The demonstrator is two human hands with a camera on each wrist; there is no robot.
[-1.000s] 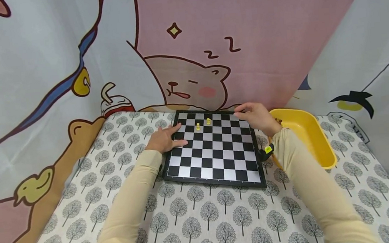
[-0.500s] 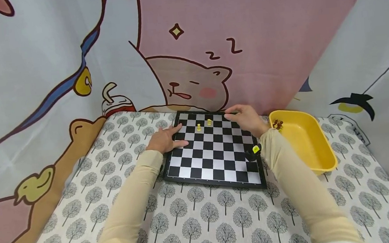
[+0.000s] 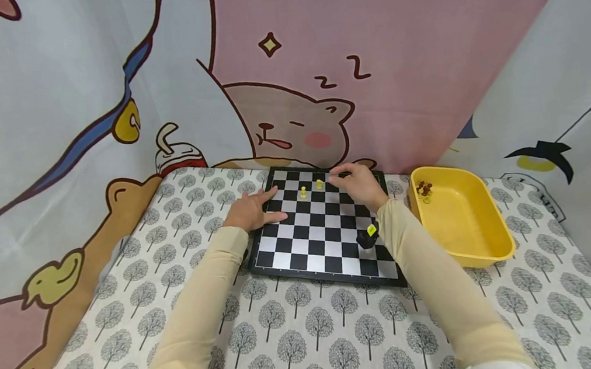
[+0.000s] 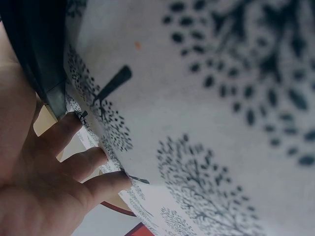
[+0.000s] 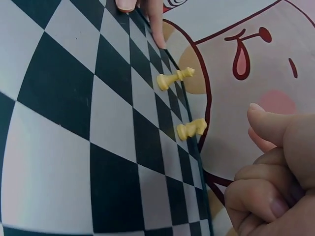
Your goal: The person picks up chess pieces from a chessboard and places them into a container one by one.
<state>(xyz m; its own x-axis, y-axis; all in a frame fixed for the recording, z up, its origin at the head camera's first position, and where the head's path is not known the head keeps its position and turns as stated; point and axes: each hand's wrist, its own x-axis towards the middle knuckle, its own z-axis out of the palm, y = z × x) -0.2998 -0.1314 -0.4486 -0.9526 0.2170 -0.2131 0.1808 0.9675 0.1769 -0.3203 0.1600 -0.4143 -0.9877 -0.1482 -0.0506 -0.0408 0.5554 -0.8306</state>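
Note:
A black-and-white chessboard point(image 3: 315, 229) lies on the table. My left hand point(image 3: 247, 212) rests at its left edge, thumb and forefinger stretched over the squares. In the left wrist view, the other fingers point(image 4: 106, 184) extend beside the dark board edge over the cloth. Over the board's far right part, my right hand point(image 3: 361, 187) has thumb and forefinger slightly apart, nothing visible between them, and the other fingers point(image 5: 256, 196) curled. Close to its left stands a yellow knight point(image 5: 192, 129). Beside that is a taller yellow chess piece point(image 5: 173, 78) with a knobbed top.
A yellow tub point(image 3: 461, 211) stands right of the board, with several small brown and yellow chess pieces point(image 3: 424, 191) in its far left corner. The tablecloth point(image 3: 288, 337) has a tree print. A cartoon curtain point(image 3: 395, 53) hangs right behind the table.
My right hand has moved left from the board's right edge toward the yellow knight. The left hand has stayed in place, and both standing pieces remain on their squares.

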